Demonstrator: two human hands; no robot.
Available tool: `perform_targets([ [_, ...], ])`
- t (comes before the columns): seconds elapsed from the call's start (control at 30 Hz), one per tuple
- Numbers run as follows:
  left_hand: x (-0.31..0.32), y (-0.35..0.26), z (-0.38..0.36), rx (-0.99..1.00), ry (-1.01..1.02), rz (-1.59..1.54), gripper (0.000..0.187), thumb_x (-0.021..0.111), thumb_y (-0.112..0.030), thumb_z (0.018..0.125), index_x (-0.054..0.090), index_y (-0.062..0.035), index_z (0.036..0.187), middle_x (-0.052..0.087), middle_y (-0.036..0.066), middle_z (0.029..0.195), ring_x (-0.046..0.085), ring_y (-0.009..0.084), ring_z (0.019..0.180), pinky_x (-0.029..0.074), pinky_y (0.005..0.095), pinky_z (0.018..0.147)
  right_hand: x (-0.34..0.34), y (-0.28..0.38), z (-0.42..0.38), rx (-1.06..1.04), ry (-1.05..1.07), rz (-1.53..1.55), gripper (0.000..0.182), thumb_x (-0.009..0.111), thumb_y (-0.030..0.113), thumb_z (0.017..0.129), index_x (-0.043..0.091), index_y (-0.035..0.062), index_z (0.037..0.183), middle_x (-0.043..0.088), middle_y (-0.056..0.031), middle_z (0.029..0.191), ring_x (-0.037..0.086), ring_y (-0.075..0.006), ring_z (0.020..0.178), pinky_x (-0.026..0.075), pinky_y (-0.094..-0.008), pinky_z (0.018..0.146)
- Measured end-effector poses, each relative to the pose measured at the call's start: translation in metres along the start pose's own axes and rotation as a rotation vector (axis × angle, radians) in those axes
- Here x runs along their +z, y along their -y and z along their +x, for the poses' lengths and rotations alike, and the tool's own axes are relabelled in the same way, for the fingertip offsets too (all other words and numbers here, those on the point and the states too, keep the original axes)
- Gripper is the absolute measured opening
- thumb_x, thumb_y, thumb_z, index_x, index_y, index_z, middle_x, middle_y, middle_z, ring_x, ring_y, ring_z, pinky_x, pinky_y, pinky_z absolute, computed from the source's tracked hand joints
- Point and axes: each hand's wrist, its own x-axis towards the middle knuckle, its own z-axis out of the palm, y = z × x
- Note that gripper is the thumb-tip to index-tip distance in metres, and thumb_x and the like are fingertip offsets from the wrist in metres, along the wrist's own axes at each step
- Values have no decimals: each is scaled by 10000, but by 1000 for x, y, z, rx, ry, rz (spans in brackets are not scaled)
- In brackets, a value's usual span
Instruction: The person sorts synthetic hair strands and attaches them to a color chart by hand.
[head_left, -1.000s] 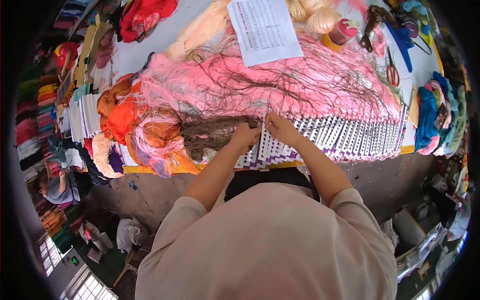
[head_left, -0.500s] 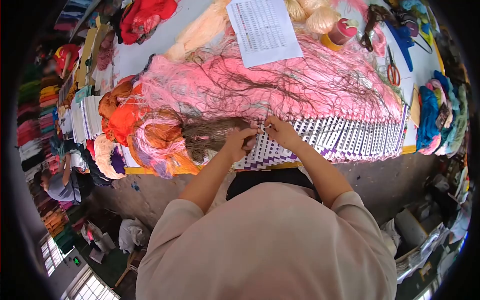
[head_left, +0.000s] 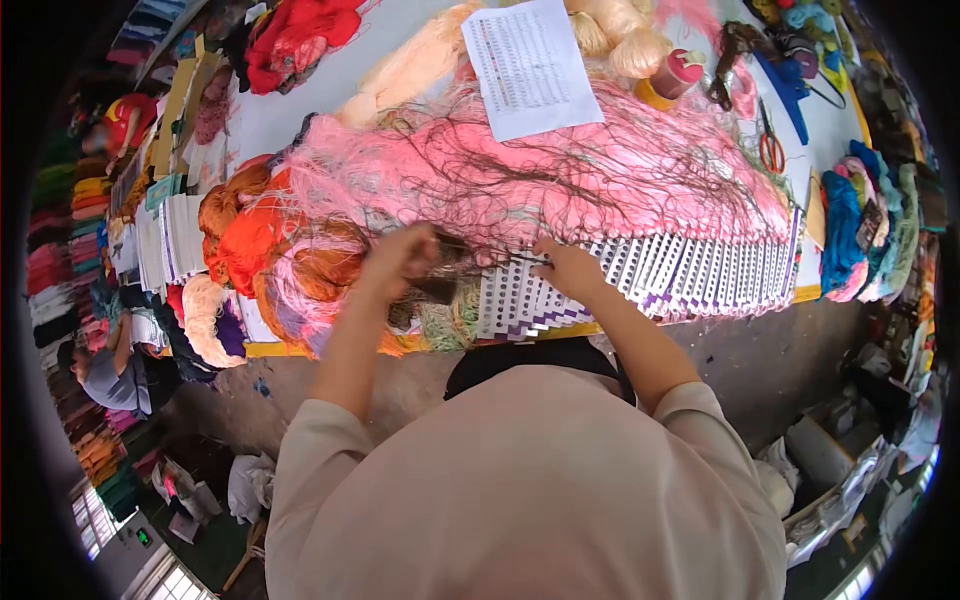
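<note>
My left hand (head_left: 405,262) is smeared by motion over the left end of the card row, beside a dark brown bundle of thread (head_left: 447,262); its fingers do not show clearly. My right hand (head_left: 570,272) rests at the upper edge of the white punched cards (head_left: 690,275), its thumb and forefinger pinched together. A brown strand appears to run leftward from those fingertips. Pink thread (head_left: 480,170), crossed by loose brown strands, spreads from the cards' top edges across the table. Greenish mixed thread (head_left: 455,318) lies left of the cards.
Orange and rust skeins (head_left: 250,235) are heaped at the left. A printed sheet (head_left: 532,70) lies on the pink thread, near a thread cone (head_left: 677,75). Orange-handled scissors (head_left: 771,150) and blue skeins (head_left: 842,235) are at the right. Another person (head_left: 115,375) is at far left.
My left hand has swung left, away from my right hand, and the brown bundle has shifted, uncovering greenish thread. My right hand stays near the cards' upper edge. The view has shifted slightly.
</note>
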Motion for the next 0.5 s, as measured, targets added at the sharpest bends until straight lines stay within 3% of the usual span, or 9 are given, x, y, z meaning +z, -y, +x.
perform_targets([
  [0.03,-50,-2,2,103,170,-157,95,566,-147,839,580,-86,768,519,8,626,312,55,412,204,217,379,4,-1,1,-14,-34,9,334,655,360,846,549,186,1110,689,-118,852,663,-335,829,502,-444,717],
  [0.1,-113,-13,0,286,9,-422,167,531,-205,930,589,-74,844,576,29,681,300,53,413,211,209,373,7,0,2,12,-28,-25,329,659,354,843,549,190,1107,688,-114,860,663,-327,835,501,-436,722],
  [0.17,-129,-29,-19,486,-320,-505,292,452,-289,1007,587,-39,942,651,69,789,304,53,412,218,204,364,8,4,1,33,-29,-58,335,664,351,837,551,195,1111,688,-107,853,668,-315,830,504,-427,720],
  [0.2,-132,-30,-29,480,-439,-334,404,407,-357,1023,584,6,1009,687,108,880,346,51,429,231,200,365,8,5,-1,54,0,-26,356,666,352,834,548,194,1130,688,-117,891,662,-324,871,502,-443,751],
  [0.27,-120,-25,-44,403,-303,-269,413,436,-353,1013,583,32,1038,695,129,928,382,45,455,238,189,375,2,16,-10,48,-4,27,393,679,311,823,542,167,1163,691,-128,917,664,-321,892,508,-442,769],
  [0.37,-62,-9,-65,394,42,-231,423,463,-379,998,594,20,1052,699,139,979,435,46,511,272,180,404,2,41,-21,-20,-161,300,368,713,243,798,571,106,1109,658,-91,782,653,-251,729,506,-370,679],
  [0.4,-35,-8,-71,383,99,-303,435,466,-396,993,600,11,1066,692,141,1010,577,86,687,373,199,511,-5,61,-27,-41,-192,477,346,728,238,799,577,65,1058,603,-58,708,597,-171,659,480,-320,630],
  [0.43,-18,-9,-77,366,327,-418,481,444,-400,997,575,36,1151,620,175,1183,586,223,1084,482,286,786,1,71,-24,-122,-245,667,252,699,176,838,578,44,1015,583,-6,708,552,-91,661,451,-259,593],
  [0.5,17,-12,-89,398,565,-574,541,389,-384,1015,482,84,1271,550,201,1285,502,288,1234,432,388,982,-27,126,-49,-152,-194,1143,155,652,102,872,584,46,999,587,30,754,545,-52,694,431,-217,580],
])
